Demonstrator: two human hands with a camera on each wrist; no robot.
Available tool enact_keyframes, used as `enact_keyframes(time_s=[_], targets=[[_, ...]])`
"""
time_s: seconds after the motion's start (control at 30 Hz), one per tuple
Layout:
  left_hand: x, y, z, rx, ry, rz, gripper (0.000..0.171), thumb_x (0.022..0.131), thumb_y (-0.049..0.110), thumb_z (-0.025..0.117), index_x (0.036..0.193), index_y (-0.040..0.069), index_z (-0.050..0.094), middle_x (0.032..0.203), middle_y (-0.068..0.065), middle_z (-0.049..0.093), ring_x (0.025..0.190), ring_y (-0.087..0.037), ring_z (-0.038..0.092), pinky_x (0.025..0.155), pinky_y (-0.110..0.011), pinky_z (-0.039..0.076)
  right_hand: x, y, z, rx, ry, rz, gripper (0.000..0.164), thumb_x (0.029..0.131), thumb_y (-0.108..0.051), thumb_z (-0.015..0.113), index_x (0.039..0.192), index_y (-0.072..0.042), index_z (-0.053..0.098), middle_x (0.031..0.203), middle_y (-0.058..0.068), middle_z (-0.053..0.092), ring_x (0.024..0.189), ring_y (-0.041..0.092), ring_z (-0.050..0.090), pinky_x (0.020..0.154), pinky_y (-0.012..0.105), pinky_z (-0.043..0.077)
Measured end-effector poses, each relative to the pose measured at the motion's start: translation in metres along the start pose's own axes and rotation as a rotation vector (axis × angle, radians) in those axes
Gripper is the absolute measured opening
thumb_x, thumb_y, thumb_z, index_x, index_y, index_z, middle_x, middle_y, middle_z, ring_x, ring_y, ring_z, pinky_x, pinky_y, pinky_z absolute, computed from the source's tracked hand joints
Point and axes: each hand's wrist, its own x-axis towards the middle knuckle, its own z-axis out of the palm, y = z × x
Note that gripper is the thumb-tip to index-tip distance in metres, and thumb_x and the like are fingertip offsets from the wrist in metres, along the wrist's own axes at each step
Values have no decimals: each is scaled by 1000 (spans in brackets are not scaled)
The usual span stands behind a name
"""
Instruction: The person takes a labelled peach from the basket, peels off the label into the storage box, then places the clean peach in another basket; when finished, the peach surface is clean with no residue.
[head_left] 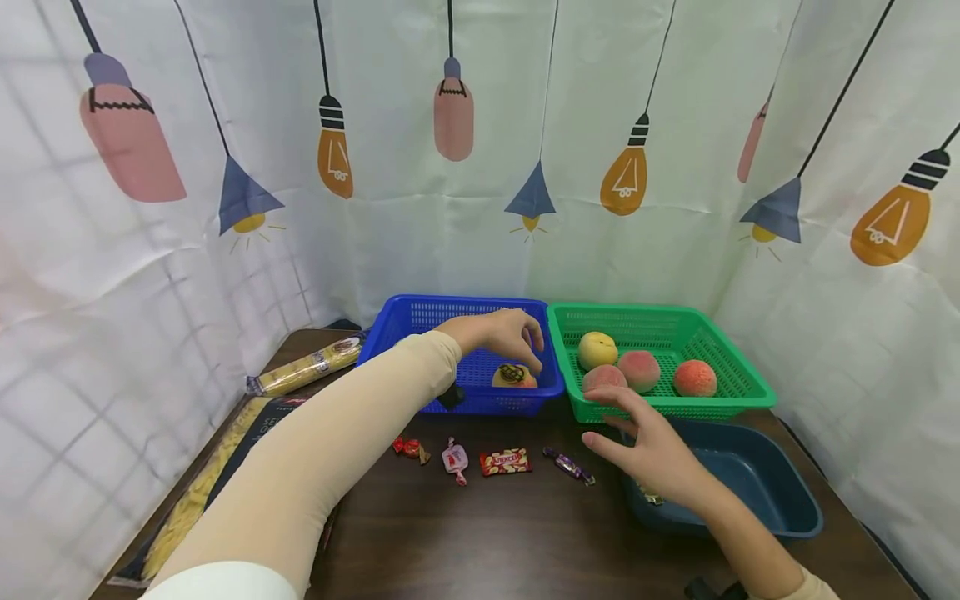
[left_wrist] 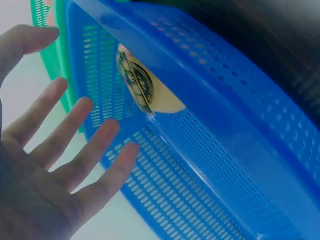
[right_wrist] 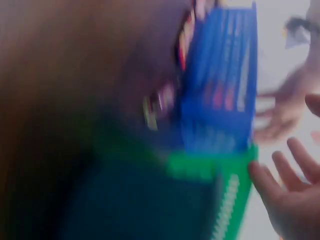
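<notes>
My left hand hovers over the blue basket, fingers spread and holding nothing. Beneath it, in the basket's front right corner, lies a yellow and reddish rounded thing with a dark patterned patch; the patch shows closer in the left wrist view. My right hand, its fingers apart and empty, is above the near left edge of the dark blue tub. Its fingertips overlap the front of the green basket in the head view. That basket contains a yellow peach and several pinkish-red peaches.
In front of the baskets lie a red-gold candy, a pink candy, a red candy bar and a purple candy. Pasta packets line the left side. A gold wrapper shows inside the tub. A curtain hangs behind.
</notes>
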Motion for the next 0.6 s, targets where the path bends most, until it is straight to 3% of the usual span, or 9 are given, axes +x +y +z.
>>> enact_keyframes(time_s=[0.13,0.27,0.4,0.5,0.6], targets=[[5,-6,3,29,-90,-63,50,94,39,85,139,20,73,147,-8,67,126,-27,68,101,-55,64,-6,-3,36,0,106,-10,46,102,-24,83,144,-23,65,157,5,60,150,30,56,120,55,52],[12,-15,5,19,-175,-102,53,94,41,85,143,24,74,155,-7,62,140,-30,63,105,-62,62,-9,-8,69,61,227,-5,40,101,-14,84,137,-24,69,152,3,63,146,25,60,119,45,55],[19,-18,5,1,-244,-126,54,96,42,84,146,27,72,156,-5,62,143,-35,62,101,-61,64,-5,-10,98,282,230,192,40,101,-22,85,137,-19,69,148,7,67,142,29,66,115,41,58],[24,-15,2,-13,-304,-145,56,99,42,80,151,26,69,153,-7,64,141,-43,63,101,-61,64,7,-8,110,474,225,388,57,103,-33,82,150,-10,61,155,17,63,145,35,63,119,49,55],[27,-11,-2,-20,-374,-161,57,103,39,76,157,25,64,159,-8,61,144,-49,61,104,-61,63,23,-4,114,662,264,499,76,105,-38,79,163,-2,46,167,24,51,153,40,55,127,55,47]])
